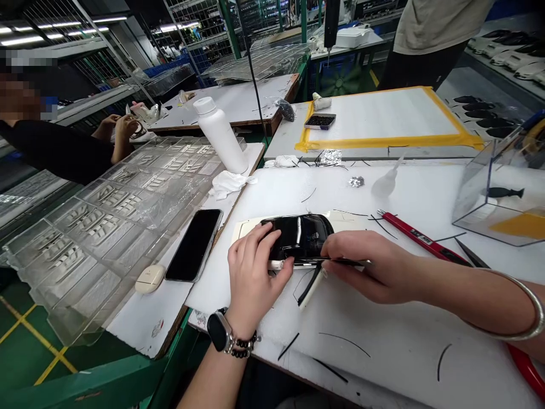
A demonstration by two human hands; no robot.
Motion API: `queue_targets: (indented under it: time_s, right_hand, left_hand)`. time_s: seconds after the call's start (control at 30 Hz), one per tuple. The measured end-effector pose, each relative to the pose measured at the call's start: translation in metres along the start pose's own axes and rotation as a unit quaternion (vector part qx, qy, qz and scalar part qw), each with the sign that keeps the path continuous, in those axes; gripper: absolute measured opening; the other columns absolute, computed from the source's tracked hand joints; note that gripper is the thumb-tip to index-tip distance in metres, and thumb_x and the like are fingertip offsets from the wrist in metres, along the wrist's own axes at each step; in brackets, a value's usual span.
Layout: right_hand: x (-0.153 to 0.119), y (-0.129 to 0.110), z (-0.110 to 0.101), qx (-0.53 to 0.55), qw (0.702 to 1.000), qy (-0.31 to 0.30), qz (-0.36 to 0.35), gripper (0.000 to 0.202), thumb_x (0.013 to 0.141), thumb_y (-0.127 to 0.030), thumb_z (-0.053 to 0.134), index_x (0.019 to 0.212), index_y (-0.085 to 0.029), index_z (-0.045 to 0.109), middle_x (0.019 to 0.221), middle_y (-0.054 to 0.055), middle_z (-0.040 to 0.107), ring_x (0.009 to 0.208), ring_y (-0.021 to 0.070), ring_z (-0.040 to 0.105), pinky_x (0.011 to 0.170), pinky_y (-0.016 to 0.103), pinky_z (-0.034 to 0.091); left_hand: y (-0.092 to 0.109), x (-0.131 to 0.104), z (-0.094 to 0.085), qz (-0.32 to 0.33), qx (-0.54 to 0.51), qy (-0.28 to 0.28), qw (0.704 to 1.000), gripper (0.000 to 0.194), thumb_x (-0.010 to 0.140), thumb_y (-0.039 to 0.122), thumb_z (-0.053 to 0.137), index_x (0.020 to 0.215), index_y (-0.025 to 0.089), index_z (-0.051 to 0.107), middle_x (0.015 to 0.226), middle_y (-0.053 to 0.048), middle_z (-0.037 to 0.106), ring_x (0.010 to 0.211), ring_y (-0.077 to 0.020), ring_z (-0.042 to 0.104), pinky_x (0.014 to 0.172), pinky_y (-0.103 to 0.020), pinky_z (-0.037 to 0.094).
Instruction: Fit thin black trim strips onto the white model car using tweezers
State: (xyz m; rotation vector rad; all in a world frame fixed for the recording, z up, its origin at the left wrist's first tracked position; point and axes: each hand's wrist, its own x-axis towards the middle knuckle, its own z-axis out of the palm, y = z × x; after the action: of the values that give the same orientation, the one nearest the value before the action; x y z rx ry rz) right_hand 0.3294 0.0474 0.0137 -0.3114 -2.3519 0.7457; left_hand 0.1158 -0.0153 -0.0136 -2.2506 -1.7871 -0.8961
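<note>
A glossy black curved part [300,234] lies on a cream base on the white foam pad [383,341]. My left hand [251,272], with a watch on its wrist, grips the part's near left edge. My right hand [374,264] pinches a thin dark tool [344,262] laid flat against the part's near right edge. A narrow black-and-white strip [310,286] hangs down from under the part between my hands.
A black phone [195,244] and a cream earbud case [150,278] lie to the left, beside clear plastic trays [106,221]. A white bottle [220,135], a red-handled tool [419,238] and a clear box [502,187] stand nearby. Other people work at the back.
</note>
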Motion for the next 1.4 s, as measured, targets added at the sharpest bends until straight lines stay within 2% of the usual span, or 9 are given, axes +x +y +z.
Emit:
queue_targets:
  time_s: [0.43, 0.5, 0.63, 0.7, 0.87, 1.07, 1.4]
  right_hand:
    - [0.002, 0.001, 0.004, 0.028, 0.999, 0.000, 0.027, 0.016, 0.089, -0.011, 0.042, 0.078, -0.020, 0.036, 0.070, 0.000, 0.047, 0.058, 0.0104, 0.036, 0.052, 0.023, 0.032]
    - [0.004, -0.003, 0.003, 0.035, 0.997, 0.000, 0.065, 0.013, 0.089, -0.013, 0.042, 0.079, -0.019, 0.038, 0.069, 0.000, 0.046, 0.058, 0.0102, 0.036, 0.051, 0.023, 0.032]
    - [0.007, -0.013, 0.005, 0.050, 0.982, 0.005, 0.182, 0.011, 0.089, -0.017, 0.043, 0.079, -0.020, 0.038, 0.064, -0.003, 0.042, 0.055, 0.0101, 0.035, 0.049, 0.023, 0.032]
    - [0.009, -0.017, 0.009, 0.050, 0.977, 0.020, 0.207, 0.012, 0.088, -0.018, 0.042, 0.078, -0.021, 0.036, 0.061, -0.005, 0.040, 0.052, 0.0099, 0.034, 0.047, 0.022, 0.031]
    - [0.015, -0.013, 0.021, 0.046, 0.975, 0.038, 0.212, 0.011, 0.086, -0.020, 0.038, 0.078, -0.022, 0.032, 0.053, -0.008, 0.035, 0.043, 0.0086, 0.029, 0.041, 0.021, 0.025]
    - [0.021, -0.005, 0.022, 0.073, 0.972, 0.031, 0.219, 0.010, 0.084, -0.017, 0.042, 0.078, -0.021, 0.035, 0.053, -0.008, 0.037, 0.043, 0.0084, 0.031, 0.040, 0.021, 0.026]
    - [0.015, -0.002, 0.025, 0.080, 0.974, 0.086, 0.191, 0.011, 0.085, -0.014, 0.042, 0.078, -0.020, 0.036, 0.057, -0.007, 0.037, 0.046, 0.0081, 0.031, 0.042, 0.021, 0.027]
  left_hand:
    - [0.000, 0.001, 0.000, 0.004, 0.001, -0.002, 1.000, 0.040, 0.082, 0.025, 0.062, 0.119, 0.020, 0.049, 0.127, -0.011, 0.055, 0.118, -0.0281, 0.050, 0.097, -0.044, 0.034]
    - [0.000, 0.001, 0.000, 0.004, -0.001, -0.002, 1.000, 0.040, 0.082, 0.025, 0.062, 0.119, 0.020, 0.048, 0.127, -0.011, 0.055, 0.118, -0.0278, 0.050, 0.097, -0.044, 0.034]
    - [-0.001, 0.000, 0.000, 0.007, -0.002, 0.000, 1.000, 0.040, 0.082, 0.025, 0.063, 0.119, 0.020, 0.049, 0.126, -0.011, 0.056, 0.119, -0.0273, 0.049, 0.097, -0.043, 0.034]
    - [-0.001, -0.001, 0.000, 0.009, -0.002, -0.001, 1.000, 0.040, 0.082, 0.026, 0.063, 0.119, 0.020, 0.049, 0.126, -0.010, 0.056, 0.119, -0.0270, 0.049, 0.098, -0.043, 0.034]
    - [-0.002, 0.000, 0.000, 0.007, 0.003, -0.002, 1.000, 0.040, 0.082, 0.027, 0.064, 0.119, 0.020, 0.050, 0.125, -0.010, 0.056, 0.118, -0.0261, 0.049, 0.098, -0.042, 0.034]
    - [-0.003, -0.001, 0.001, 0.010, 0.007, -0.001, 1.000, 0.040, 0.082, 0.028, 0.063, 0.119, 0.019, 0.050, 0.125, -0.009, 0.056, 0.118, -0.0258, 0.049, 0.098, -0.042, 0.034]
    - [-0.002, -0.002, 0.002, 0.008, 0.008, 0.000, 1.000, 0.041, 0.082, 0.028, 0.064, 0.119, 0.019, 0.050, 0.126, -0.009, 0.056, 0.119, -0.0253, 0.049, 0.098, -0.041, 0.033]
